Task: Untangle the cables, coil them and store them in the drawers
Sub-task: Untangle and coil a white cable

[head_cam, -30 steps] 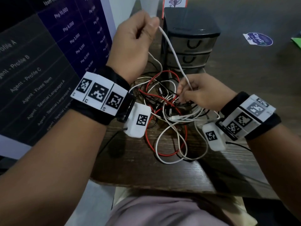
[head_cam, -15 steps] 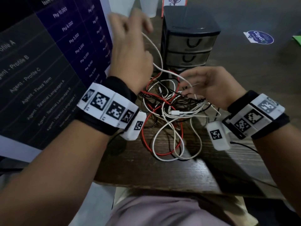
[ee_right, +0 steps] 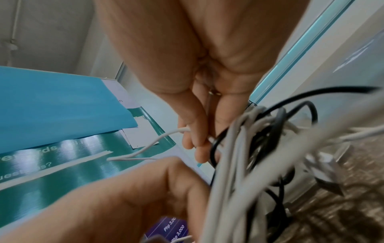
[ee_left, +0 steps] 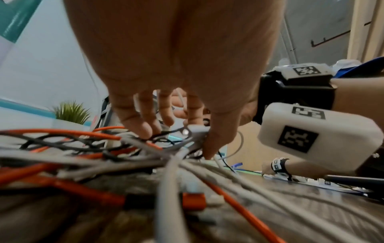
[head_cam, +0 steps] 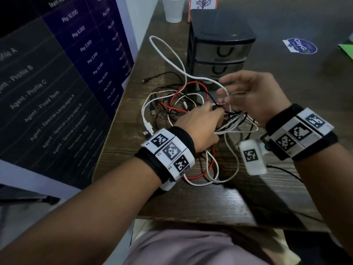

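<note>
A big messy pile of cables (head_cam: pixel 191 115) – white, red and black – lies on the wooden table (head_cam: pixel 210 199) in the middle of the head view, just below a small black set of drawers (head_cam: pixel 219 52) whose drawers are all pushed in. One long white cable (head_cam: pixel 172 56) loops away from the pile toward the upper middle of the frame. The left hand (head_cam: pixel 198 127) reaches into the middle of the pile, and its fingers (ee_left: pixel 143 121) point down among the wires; I cannot tell if they hold one. The right hand (head_cam: pixel 254 96) floats just above the right side of the pile, blurry in the head view, but in the right wrist view its fingers (ee_right: pixel 193 131) pinch a thin white wire (ee_right: pixel 166 134). A white cup (head_cam: pixel 173 10) stands at the top of the frame.
</note>
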`<state>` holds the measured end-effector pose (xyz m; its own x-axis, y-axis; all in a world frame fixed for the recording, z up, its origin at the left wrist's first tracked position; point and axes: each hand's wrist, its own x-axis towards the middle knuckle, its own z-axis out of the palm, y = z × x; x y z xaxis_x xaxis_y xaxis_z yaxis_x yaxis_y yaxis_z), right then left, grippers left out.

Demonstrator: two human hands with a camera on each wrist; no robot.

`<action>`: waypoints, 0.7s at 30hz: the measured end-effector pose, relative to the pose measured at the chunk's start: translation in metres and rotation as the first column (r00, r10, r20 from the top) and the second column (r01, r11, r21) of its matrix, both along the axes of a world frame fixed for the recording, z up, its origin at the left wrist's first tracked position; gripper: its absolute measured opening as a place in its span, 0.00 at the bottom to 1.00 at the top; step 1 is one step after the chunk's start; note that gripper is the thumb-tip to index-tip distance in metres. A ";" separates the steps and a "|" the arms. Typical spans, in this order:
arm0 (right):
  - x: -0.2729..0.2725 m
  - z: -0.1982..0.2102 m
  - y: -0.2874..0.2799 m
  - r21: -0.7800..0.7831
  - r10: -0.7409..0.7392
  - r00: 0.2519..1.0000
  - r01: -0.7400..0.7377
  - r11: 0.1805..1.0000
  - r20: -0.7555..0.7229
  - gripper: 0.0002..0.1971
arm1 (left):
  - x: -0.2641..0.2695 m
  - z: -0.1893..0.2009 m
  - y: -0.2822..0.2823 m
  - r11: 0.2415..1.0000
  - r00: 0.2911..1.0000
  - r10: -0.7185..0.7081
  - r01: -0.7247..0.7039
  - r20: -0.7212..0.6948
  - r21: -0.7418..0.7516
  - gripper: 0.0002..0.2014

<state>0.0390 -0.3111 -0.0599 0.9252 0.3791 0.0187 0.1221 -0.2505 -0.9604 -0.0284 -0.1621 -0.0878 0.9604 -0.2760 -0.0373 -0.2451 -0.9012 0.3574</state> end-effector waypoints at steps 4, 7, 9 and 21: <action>0.002 0.001 -0.002 0.030 -0.010 1.000 0.010 1.000 -0.007 0.19 | -0.001 -0.002 0.000 0.976 0.999 0.002 -0.010 -0.035 -0.219 0.19; 0.004 0.002 -0.001 0.059 0.000 0.999 0.002 0.998 -0.038 0.19 | 0.000 0.001 -0.001 0.968 0.988 0.053 -0.086 -0.143 -0.238 0.24; 0.005 0.001 -0.002 0.055 -0.004 0.999 0.007 0.998 -0.052 0.19 | 0.001 0.000 0.001 0.981 0.991 0.056 -0.078 -0.124 -0.179 0.24; 0.004 -0.007 0.006 -0.061 -0.073 0.995 0.068 0.996 -0.070 0.19 | 0.000 0.002 0.015 0.957 0.997 0.039 -0.055 -0.062 -0.284 0.08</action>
